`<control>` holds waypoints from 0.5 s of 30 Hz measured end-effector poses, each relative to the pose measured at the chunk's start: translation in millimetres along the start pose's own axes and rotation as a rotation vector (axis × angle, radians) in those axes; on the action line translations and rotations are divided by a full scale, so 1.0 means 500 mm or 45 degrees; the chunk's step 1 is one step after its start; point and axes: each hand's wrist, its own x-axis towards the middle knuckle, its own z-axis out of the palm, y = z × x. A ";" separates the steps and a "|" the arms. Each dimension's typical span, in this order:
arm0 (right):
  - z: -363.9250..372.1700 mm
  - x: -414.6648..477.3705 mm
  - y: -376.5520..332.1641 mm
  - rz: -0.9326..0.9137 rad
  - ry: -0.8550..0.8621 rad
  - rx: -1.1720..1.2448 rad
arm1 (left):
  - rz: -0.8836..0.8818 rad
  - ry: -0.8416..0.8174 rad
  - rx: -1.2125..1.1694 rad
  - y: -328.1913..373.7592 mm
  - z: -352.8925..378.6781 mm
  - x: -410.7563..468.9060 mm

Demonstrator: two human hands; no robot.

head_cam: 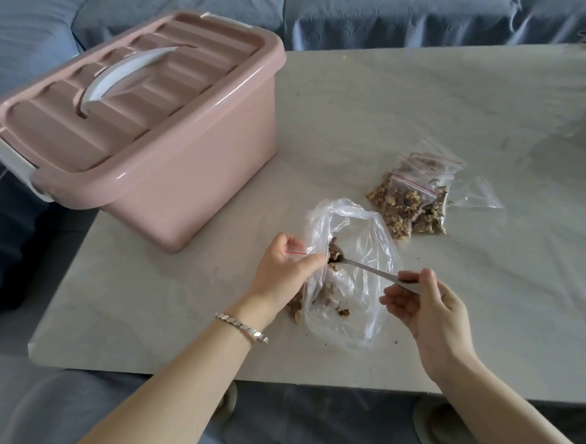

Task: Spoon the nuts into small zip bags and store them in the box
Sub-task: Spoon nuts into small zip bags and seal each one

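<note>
Here's the left hand (pixel 282 265), bracelet (pixel 242 327) on the wrist, fingers curled and pinching the red-striped mouth of a small zip bag (pixel 296 251). Across from it, the right hand (pixel 427 305) grasps the handle of a metal spoon (pixel 367 268) between thumb and fingers, the other fingers loosely spread below. The spoon's bowl sits right at the left hand's fingertips, heaped with walnut pieces (pixel 333 250).

Under both hands a large clear plastic bag (pixel 352 294) lies crumpled on the pale marble table (pixel 463 112), only a few crumbs in it. More nut pieces show beneath the left wrist, though which bag holds them I cannot tell.

Further back on the right sits a pile of filled zip bags (pixel 409 201), overlapping each other, with one empty zip bag (pixel 475 195) just beside them.

On the left corner of the table stands the pink storage box (pixel 184 187), lid on, white handle (pixel 122 74) lying flat on top. A blue-covered sofa (pixel 366 17) runs behind the table.
</note>
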 end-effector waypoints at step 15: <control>-0.076 -0.014 -0.108 -0.299 -0.030 -0.128 | 0.485 0.271 0.311 -0.011 -0.060 -0.062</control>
